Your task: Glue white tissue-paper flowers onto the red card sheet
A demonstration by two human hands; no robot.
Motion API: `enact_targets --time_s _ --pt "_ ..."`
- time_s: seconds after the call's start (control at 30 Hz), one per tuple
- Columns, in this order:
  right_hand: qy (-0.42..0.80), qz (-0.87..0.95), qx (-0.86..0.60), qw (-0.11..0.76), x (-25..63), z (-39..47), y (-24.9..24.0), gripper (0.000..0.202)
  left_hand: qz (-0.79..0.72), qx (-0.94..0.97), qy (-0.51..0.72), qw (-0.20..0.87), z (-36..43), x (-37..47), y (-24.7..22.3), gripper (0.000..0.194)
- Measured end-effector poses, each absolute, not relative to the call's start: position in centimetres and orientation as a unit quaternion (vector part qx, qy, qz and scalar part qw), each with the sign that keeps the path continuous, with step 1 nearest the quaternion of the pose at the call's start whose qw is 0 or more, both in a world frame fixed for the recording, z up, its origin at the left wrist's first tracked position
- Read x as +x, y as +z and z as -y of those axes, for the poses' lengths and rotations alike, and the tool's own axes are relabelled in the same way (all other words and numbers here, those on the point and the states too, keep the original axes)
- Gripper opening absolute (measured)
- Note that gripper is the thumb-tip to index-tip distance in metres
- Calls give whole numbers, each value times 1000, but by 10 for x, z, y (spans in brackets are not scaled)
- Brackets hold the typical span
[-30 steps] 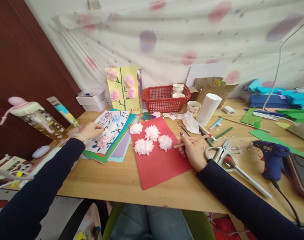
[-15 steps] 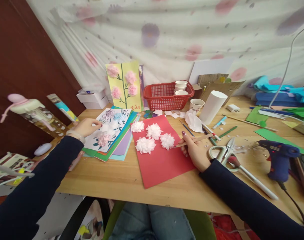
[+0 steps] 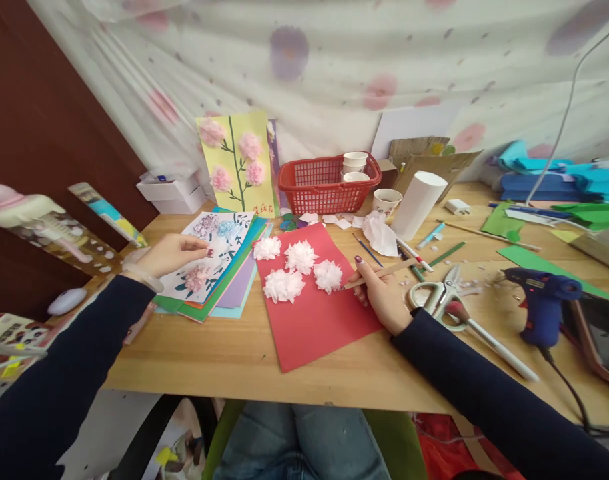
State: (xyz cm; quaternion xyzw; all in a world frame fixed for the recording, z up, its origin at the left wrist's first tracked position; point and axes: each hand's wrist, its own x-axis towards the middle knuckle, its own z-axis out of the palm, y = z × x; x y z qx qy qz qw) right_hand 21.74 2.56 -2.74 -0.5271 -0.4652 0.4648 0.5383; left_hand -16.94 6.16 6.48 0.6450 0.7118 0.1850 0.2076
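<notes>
My left hand (image 3: 171,255) hovers over a printed flower picture (image 3: 219,263) on a stack of coloured paper sheets (image 3: 231,301). Its fingers are pinched together; anything between them is hidden. My right hand (image 3: 381,293) grips a flat wooden stick (image 3: 397,268) between thumb and fingers. The stick's tip points at the rightmost of several white tissue-paper flowers (image 3: 328,275), close to its edge. The flowers sit in the upper part of a red paper sheet (image 3: 317,333), and my right hand rests over that sheet's right edge.
Behind stand a yellow flower card (image 3: 259,143), a red basket (image 3: 327,200) with paper cups and a white roll (image 3: 420,207). On the right lie scissors (image 3: 437,293), a makeup brush (image 3: 499,347) and a blue glue gun (image 3: 547,300). A bottle (image 3: 49,233) is at left.
A white scrap seen by my left fingers over the printed picture no longer shows there, and those fingers are more curled. My right hand keeps hold of the stick. The view has shifted slightly.
</notes>
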Motion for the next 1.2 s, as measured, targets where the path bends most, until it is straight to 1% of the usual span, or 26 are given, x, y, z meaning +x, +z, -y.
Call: enact_targets --time_s 0.07,0.13,0.2,0.3,0.37,0.43,0.5,0.57,0.7,0.8,0.83,0.9,1.03,1.1,1.2 --pt "462 463 -531 539 216 -25 -27 60 -687 656 201 240 -56 -149 63 33" --pt "454 464 -535 541 215 -24 -28 60 -635 684 211 292 -49 -120 62 34" --pt "436 473 -536 546 215 -24 -28 60 -554 732 192 347 -40 -84 59 30" --pt "411 482 -536 558 215 -24 -27 61 -466 785 136 386 -30 -27 47 25" --pt "403 477 -539 565 215 -23 -25 61 -455 807 119 358 -26 4 34 21" --pt "393 472 -543 573 216 -21 -23 62 -478 823 116 284 -26 25 21 16" --pt "380 481 -544 573 216 -19 -22 62 -500 829 129 217 -28 37 10 15" --pt "371 511 -537 560 215 -16 -23 61 -511 828 143 179 -31 42 3 16" --pt "350 591 -508 519 213 -15 -29 60 -523 824 157 152 -34 44 -1 15" --pt "339 625 -494 500 212 -15 -33 58 -522 822 174 146 -31 41 -2 7" --pt "338 632 -491 495 212 -15 -33 58 -517 825 179 143 -29 39 -3 8" --pt "333 648 -488 481 213 -15 -33 55 -502 835 183 133 -24 33 -7 27" --pt "300 690 -490 440 214 -12 -30 49 -475 860 155 106 -20 18 -20 77" --pt "273 710 -500 414 215 -10 -29 47 -461 872 137 96 -21 13 -26 89" --pt "238 736 -504 384 215 -10 -28 43 -445 884 123 78 -24 10 -32 91"
